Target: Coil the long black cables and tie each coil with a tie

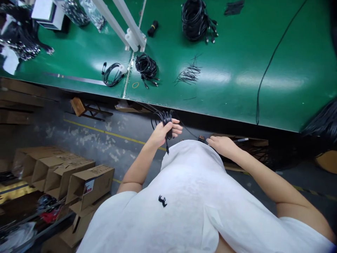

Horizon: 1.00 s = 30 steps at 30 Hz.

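Note:
My left hand [164, 131], in front of the table edge, is closed around a looped black cable [168, 123]. Its thumb presses over the loops, and one end with a plug hangs below the hand. From these loops a strand stretches down and right toward my right hand [222, 146]. That hand is held low by the white shirt, with its fingers pinched together on the cable; the exact contact is dark and hard to see. Nearest on the green table [226, 102] are a small coiled cable bundle [146, 66] and a pile of short black ties [190, 73].
A larger cable coil [194, 19], a single loop of cable [112, 74], a rubber band [135, 85] and white posts [131, 24] are on the table. A long cable [271, 59] crosses its right side. Open cardboard boxes [91, 181] and a wooden stool [78, 106] stand left.

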Tool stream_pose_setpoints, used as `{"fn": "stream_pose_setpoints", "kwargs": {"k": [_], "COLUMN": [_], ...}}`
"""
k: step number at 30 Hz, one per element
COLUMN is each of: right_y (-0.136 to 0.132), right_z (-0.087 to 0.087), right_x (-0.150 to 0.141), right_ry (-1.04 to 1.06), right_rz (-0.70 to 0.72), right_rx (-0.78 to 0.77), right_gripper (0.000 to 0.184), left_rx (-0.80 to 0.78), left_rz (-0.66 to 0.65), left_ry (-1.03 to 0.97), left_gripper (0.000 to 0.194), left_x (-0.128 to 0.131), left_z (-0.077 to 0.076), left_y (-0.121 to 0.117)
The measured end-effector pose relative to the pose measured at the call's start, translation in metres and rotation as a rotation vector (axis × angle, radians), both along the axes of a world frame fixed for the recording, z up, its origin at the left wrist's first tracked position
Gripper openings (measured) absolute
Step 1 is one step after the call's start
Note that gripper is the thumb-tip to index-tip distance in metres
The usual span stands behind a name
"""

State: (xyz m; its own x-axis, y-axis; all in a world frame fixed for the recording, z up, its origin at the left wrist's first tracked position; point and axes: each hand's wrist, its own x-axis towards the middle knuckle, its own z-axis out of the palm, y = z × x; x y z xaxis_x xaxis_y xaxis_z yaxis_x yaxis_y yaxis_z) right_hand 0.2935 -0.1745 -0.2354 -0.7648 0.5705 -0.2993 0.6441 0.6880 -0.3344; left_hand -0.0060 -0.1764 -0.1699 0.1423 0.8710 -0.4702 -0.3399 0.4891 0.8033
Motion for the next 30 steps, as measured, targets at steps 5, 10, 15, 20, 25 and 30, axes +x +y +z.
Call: {"fn": "stream_pose_setpoints", "kwargs": {"k": [5, 10, 15, 20, 25, 30], "right_y": [0.015, 0.024, 0.014, 0.018, 0.017, 0.007], "right_z": [0.04, 0.044, 0.054, 0.056, 0.057, 0.053], "right_x": [-0.046, -0.062, -0.083, -0.117, -0.131, -0.129], "right_ry": [0.127, 0.15, 0.359, 0.124, -0.054, 0.072], "right_rz": [0.268, 0.133, 0.256, 0.279, 0.147, 0.231], "right_rx": [0.18, 0.205, 0.314, 0.142, 0.079, 0.061], "right_gripper": [0.024, 0.026, 0.031, 0.026, 0.023, 0.033], "left_rx": [-0.048, -0.069, -0.063, 0.062, 0.131, 0.092], "left_rz": [-0.341, -0.651, -0.888, -0.914, -0.777, -0.825], "left_ry": [0.127, -0.051, -0.116, 0.13, 0.434, 0.236], "left_gripper": [0.044, 0.044, 0.036, 0.034, 0.029, 0.031], "left_x": [0.023, 0.022, 0.013, -0.001, -0.019, -0.038], "left_z": [-0.042, -0.041, -0.018, -0.005, -0.023, -0.037], "left_y": [-0.017, -0.031, -0.026, -0.013, -0.01, -0.013]}}
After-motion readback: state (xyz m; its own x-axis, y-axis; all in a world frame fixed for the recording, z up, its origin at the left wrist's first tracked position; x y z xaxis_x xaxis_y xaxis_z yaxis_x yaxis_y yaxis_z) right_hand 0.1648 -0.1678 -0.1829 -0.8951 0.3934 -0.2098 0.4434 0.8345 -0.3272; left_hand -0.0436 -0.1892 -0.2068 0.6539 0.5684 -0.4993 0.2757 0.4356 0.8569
